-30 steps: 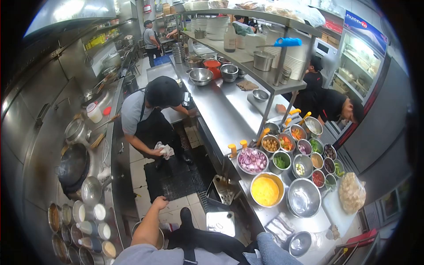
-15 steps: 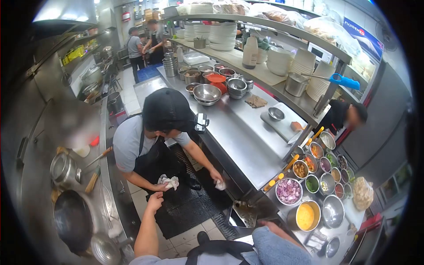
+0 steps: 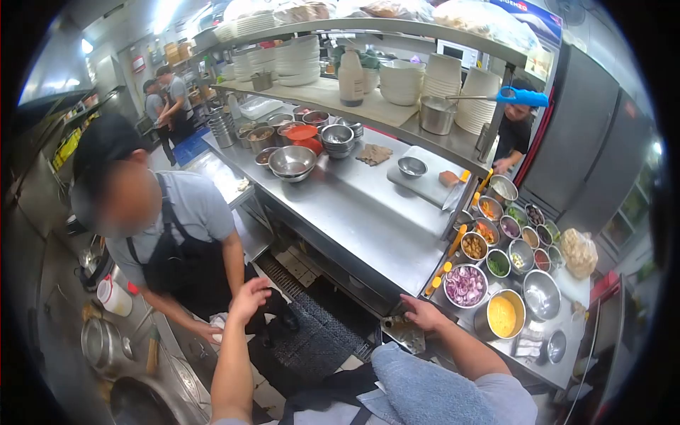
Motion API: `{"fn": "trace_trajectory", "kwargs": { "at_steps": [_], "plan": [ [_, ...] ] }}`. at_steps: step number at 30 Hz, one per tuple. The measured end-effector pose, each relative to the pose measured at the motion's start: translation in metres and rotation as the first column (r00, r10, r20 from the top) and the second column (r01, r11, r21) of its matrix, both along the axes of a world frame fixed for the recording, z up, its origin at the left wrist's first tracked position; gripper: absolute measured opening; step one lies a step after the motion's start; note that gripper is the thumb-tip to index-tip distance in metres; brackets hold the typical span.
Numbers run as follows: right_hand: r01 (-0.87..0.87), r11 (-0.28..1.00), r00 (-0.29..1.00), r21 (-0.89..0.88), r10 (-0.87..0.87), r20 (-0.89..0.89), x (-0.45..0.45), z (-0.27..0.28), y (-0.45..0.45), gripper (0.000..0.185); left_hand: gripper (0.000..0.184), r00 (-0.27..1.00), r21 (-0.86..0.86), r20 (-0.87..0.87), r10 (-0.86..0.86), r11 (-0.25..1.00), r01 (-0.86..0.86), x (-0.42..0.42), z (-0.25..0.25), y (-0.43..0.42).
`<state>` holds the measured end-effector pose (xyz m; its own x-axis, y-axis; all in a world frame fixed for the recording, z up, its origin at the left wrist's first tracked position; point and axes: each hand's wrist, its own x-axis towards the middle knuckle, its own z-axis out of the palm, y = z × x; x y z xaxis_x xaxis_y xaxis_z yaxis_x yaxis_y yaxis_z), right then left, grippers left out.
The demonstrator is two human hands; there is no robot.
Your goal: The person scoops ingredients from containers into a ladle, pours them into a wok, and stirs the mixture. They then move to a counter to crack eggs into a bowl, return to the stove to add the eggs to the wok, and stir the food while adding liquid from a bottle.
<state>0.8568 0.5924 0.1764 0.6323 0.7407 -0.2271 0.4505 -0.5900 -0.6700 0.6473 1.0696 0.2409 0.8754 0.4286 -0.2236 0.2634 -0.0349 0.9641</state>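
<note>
My left hand (image 3: pixel 251 300) is raised at lower centre in front of a co-worker (image 3: pixel 177 234), fingers apart and holding nothing. The co-worker's hand grips a white cloth (image 3: pixel 218 324) just left of my forearm. My right hand (image 3: pixel 421 313) reaches out near the counter's front edge, its fingers spread with nothing in them. It is left of a bowl of chopped purple onions (image 3: pixel 465 285) and a pot of yellow liquid (image 3: pixel 502 314). A blue-grey towel (image 3: pixel 425 386) lies over my right arm side.
A steel counter (image 3: pixel 354 219) runs diagonally, with metal bowls (image 3: pixel 292 163) on it and a shelf (image 3: pixel 312 95) of white dishes above. A wok (image 3: pixel 138 404) sits lower left. Another person (image 3: pixel 513 134) is behind the ingredient bowls; two more people stand far back. A dark mat (image 3: pixel 312 333) covers the floor.
The view has turned and shifted. The co-worker has straightened up, at the left. My left hand has risen with its fingers opening, and my right hand has come into sight, open.
</note>
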Motion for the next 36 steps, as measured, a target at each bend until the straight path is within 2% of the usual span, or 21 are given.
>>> {"fn": "trace_trajectory", "kwargs": {
  "at_steps": [3,6,7,9,10,13,16,17,19,21,23,25,27,29,31,32,33,34,35,36],
  "plan": [
    [0.003,0.998,0.997,0.056,0.002,-0.082,-0.004,-0.016,0.005,0.068,0.045,0.997,0.078,0.041,-0.071,0.995,0.068,0.054,0.04,0.012],
    [0.143,0.976,0.971,0.162,-0.106,-0.216,-0.004,-0.01,0.0,0.07,0.047,0.989,0.122,0.086,-0.117,0.987,0.106,0.1,0.05,0.041],
    [0.151,0.976,0.967,0.159,-0.113,-0.226,0.0,-0.004,0.003,0.07,0.047,0.986,0.138,0.107,-0.125,0.984,0.11,0.114,0.049,0.051],
    [0.231,0.941,0.965,0.247,-0.19,-0.179,0.016,0.025,0.013,0.07,0.048,0.996,0.153,0.037,-0.08,0.986,0.073,0.141,0.058,0.065],
    [0.298,0.919,0.939,0.257,-0.233,-0.253,0.024,0.058,0.025,0.07,0.049,0.996,0.152,0.047,-0.072,0.986,0.064,0.156,0.057,0.075],
    [0.226,0.894,0.973,0.386,-0.229,-0.039,0.067,0.112,0.058,0.074,0.051,0.996,0.165,0.061,-0.063,0.985,0.052,0.198,0.049,0.107],
    [0.153,0.867,0.947,0.475,-0.265,0.18,0.121,0.151,0.095,0.074,0.053,0.995,0.122,0.096,0.032,0.991,-0.044,0.239,0.057,0.132],
    [0.167,0.862,0.944,0.479,-0.28,0.175,0.136,0.168,0.111,0.074,0.053,0.996,0.128,0.093,0.017,0.991,-0.029,0.248,0.049,0.145],
    [0.057,0.823,0.899,0.566,-0.289,0.329,0.163,0.201,0.141,0.074,0.048,0.993,0.228,-0.008,0.12,0.967,-0.115,0.26,0.025,0.18],
    [0.015,0.798,0.877,0.602,-0.299,0.376,0.19,0.226,0.167,0.073,0.051,0.975,0.21,-0.186,0.118,0.975,-0.078,0.256,0.014,0.219],
    [-0.102,0.751,0.844,0.652,-0.281,0.456,0.215,0.248,0.192,0.072,0.055,0.946,0.261,-0.228,0.23,0.951,-0.168,0.245,0.022,0.243],
    [-0.136,0.74,0.836,0.659,-0.271,0.477,0.237,0.266,0.219,0.07,0.056,0.935,0.282,-0.12,0.335,0.914,-0.292,0.225,0.013,0.285],
    [-0.151,0.709,0.785,0.688,-0.337,0.52,0.259,0.277,0.245,0.068,0.056,0.902,0.252,-0.14,0.407,0.896,-0.365,0.205,0.017,0.327],
    [-0.199,0.68,0.78,0.706,-0.326,0.534,0.279,0.286,0.271,0.067,0.056,0.875,0.256,-0.1,0.474,0.862,-0.438,0.192,0.025,0.367],
    [-0.163,0.692,0.751,0.703,-0.375,0.544,0.297,0.29,0.295,0.066,0.054,0.859,0.29,-0.04,0.511,0.828,-0.479,0.189,0.04,0.405],
    [-0.143,0.691,0.748,0.709,-0.393,0.535,0.305,0.289,0.309,0.065,0.054,0.84,0.301,0.07,0.538,0.791,-0.533,0.196,0.056,0.411],
    [-0.128,0.689,0.75,0.714,-0.404,0.524,0.313,0.287,0.323,0.064,0.054,0.827,0.242,0.088,0.555,0.794,-0.558,0.204,0.072,0.421],
    [-0.118,0.69,0.744,0.714,-0.415,0.524,0.321,0.284,0.337,0.062,0.057,0.853,0.282,-0.001,0.522,0.819,-0.5,0.203,0.078,0.447],
    [-0.112,0.684,0.745,0.721,-0.423,0.516,0.329,0.278,0.353,0.062,0.054,0.806,0.306,0.187,0.562,0.746,-0.591,0.217,0.085,0.453],
    [-0.102,0.675,0.753,0.731,-0.428,0.5,0.335,0.273,0.369,0.061,0.055,0.786,0.34,0.239,0.57,0.709,-0.618,0.226,0.081,0.479]
  ]
}}
